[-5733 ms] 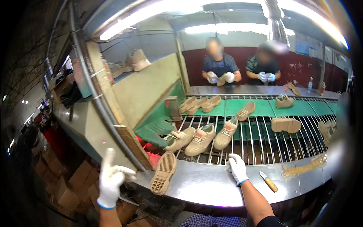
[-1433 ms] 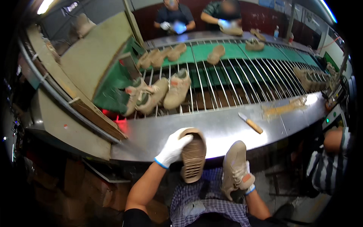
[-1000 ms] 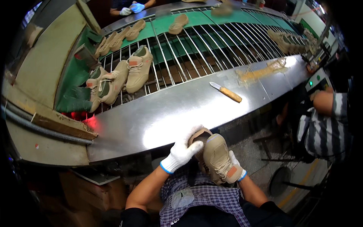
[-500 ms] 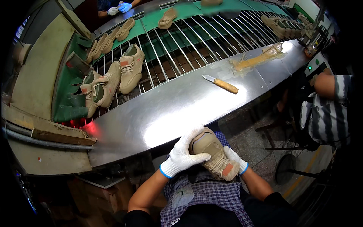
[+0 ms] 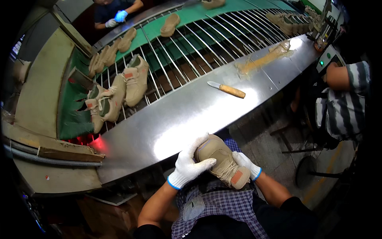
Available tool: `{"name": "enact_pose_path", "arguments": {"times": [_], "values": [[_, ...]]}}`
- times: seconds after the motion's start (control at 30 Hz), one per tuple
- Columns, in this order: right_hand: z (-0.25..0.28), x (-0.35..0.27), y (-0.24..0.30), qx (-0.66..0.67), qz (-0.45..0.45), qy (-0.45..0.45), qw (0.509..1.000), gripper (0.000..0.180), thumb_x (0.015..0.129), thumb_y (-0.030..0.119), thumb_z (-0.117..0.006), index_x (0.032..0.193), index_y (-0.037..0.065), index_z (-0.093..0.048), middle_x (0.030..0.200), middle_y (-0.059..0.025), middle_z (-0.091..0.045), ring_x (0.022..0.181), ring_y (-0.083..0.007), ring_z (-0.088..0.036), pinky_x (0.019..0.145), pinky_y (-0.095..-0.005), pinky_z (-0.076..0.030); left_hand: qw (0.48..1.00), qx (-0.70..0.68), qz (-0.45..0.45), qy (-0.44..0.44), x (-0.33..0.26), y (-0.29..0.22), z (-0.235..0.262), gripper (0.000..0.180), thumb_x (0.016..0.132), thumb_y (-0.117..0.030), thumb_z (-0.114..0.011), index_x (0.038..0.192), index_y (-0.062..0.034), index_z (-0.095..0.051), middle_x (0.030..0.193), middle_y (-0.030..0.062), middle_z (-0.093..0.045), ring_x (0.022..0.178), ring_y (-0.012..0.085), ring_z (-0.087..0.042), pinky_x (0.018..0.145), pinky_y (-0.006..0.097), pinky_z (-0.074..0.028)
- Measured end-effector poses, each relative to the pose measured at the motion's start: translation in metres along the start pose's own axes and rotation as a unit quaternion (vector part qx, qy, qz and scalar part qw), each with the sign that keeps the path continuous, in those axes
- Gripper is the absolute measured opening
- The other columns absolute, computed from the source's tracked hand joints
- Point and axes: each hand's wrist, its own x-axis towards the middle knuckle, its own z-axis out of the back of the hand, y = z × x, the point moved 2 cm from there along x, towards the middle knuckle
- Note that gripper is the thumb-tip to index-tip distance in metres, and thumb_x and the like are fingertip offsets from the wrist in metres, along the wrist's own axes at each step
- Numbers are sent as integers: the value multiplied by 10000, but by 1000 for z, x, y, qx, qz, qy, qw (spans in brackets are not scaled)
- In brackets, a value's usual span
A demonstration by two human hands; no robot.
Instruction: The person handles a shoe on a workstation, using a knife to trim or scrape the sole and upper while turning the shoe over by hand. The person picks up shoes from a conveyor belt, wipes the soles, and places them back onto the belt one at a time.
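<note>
Above my lap, close to the bench's front edge, a tan lace-up shoe upper [image 5: 218, 154] with an orange tongue patch is held between both hands. My left hand [image 5: 188, 162], in a white knit glove with a blue cuff, wraps round its left side, thumb pressed across it. Gripping the right side, my right hand [image 5: 246, 163] wears a matching glove; its fingers are partly hidden under the upper. Beyond them a knife [image 5: 227, 90] with a short blade and wooden handle lies on the metal bench top [image 5: 175, 115].
Tan shoe uppers [image 5: 135, 81] sit on the roller conveyor [image 5: 191, 51] at the left, beside a green-curtained machine opening [image 5: 73, 107]. Several soles [image 5: 170, 24] lie on the green belt. Across it stands a co-worker [image 5: 119, 14]; another person [image 5: 346, 107] sits at the right.
The view has shifted slightly, so bench and conveyor sit a little differently in it. Both hands keep hold of the shoe upper, which has tipped slightly. The co-worker opposite shows more.
</note>
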Motion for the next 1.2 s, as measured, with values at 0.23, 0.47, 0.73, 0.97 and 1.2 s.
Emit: {"name": "enact_pose_path", "arguments": {"times": [0.23, 0.47, 0.73, 0.97, 1.2], "values": [[-86, 27, 49, -167, 196, 14, 966, 738, 1125, 572, -488, 1451, -86, -557, 1359, -158, -687, 1177, -200, -672, 1016, -356, -552, 996, 32, -87, -18, 36, -83, 62, 863, 840, -237, -925, 1539, 46, -504, 1520, 184, -602, 1393, 272, -584, 1192, 409, -453], [-99, 32, 87, -527, 88, 8, 845, 368, 1135, 272, -500, 1161, -5, -740, 996, -134, -789, 890, -193, -755, 819, -366, -605, 985, 163, -12, 49, 11, -64, 89, 590, 950, -335, -809, 1448, -62, -650, 1404, 156, -705, 1282, 226, -667, 1127, 360, -504], [-104, 59, 135, -571, 320, 39, 755, 774, 999, 418, -748, 1552, -58, -490, 1533, -206, -581, 1400, -305, -580, 1163, -399, -471, 960, -276, 15, -35, -16, 20, 27, 774, 1043, -172, -690, 1664, -6, -258, 1601, 273, -457, 1465, 330, -497, 1230, 429, -411], [-160, 62, 186, -774, 116, 22, 622, 869, 779, 647, -879, 1309, -5, -658, 1210, -207, -731, 1141, -317, -718, 1009, -426, -561, 971, 138, -95, -169, -96, 87, -3, 836, 927, -129, -795, 1608, 52, -345, 1526, 296, -523, 1257, 345, -693, 1035, 404, -604], [-122, 73, 142, -477, 192, 74, 855, 950, 750, 598, -920, 1371, -46, -599, 1213, -139, -696, 1140, -236, -668, 1016, -391, -540, 915, 93, -235, -314, -50, 49, 27, 544, 939, 59, -657, 1464, 104, -519, 1330, 282, -653, 1058, 325, -763, 890, 376, -648]]}}
